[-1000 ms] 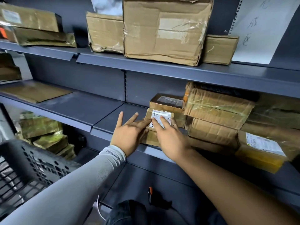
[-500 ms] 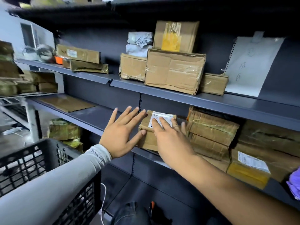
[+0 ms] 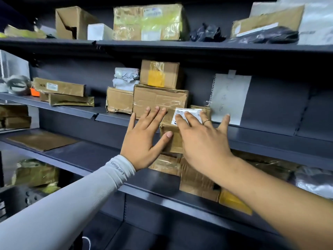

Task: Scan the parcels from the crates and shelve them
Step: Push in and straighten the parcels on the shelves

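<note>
Both hands were raised against a small brown parcel [image 3: 168, 131] held in front of the edge of the middle shelf [image 3: 72, 110], just below and in front of a large taped carton [image 3: 158, 99] that stood on that shelf. The left hand [image 3: 144, 141], emerging from a grey sleeve [image 3: 72, 201], lay flat with fingers spread; its thumb pressed the parcel's left face while the fingertips reached up over the carton's lower front. The right hand [image 3: 201, 141], bare-armed and wearing a ring [image 3: 206, 121], was likewise splayed, its fingers resting across the parcel's white label [image 3: 187, 114]; neither hand was curled around the parcel, which appeared pinched between the two palms and thumbs, though the contact on the right side was hidden. To the right of the carton, a white sheet of paper [image 3: 230, 98] hung on the back panel, with a smaller box [image 3: 200, 108] partly visible between carton and sheet. On top of the carton sat a box with yellow tape [image 3: 159, 74], and left of it a squat carton [image 3: 119, 101] bearing white wrapped packets [image 3: 126, 78]. Further left of the carton lay long flat parcels [image 3: 61, 92]. Below the carton, on the lower shelf [image 3: 90, 157], taped parcels [image 3: 196, 177] were stacked beneath the right forearm.
</note>
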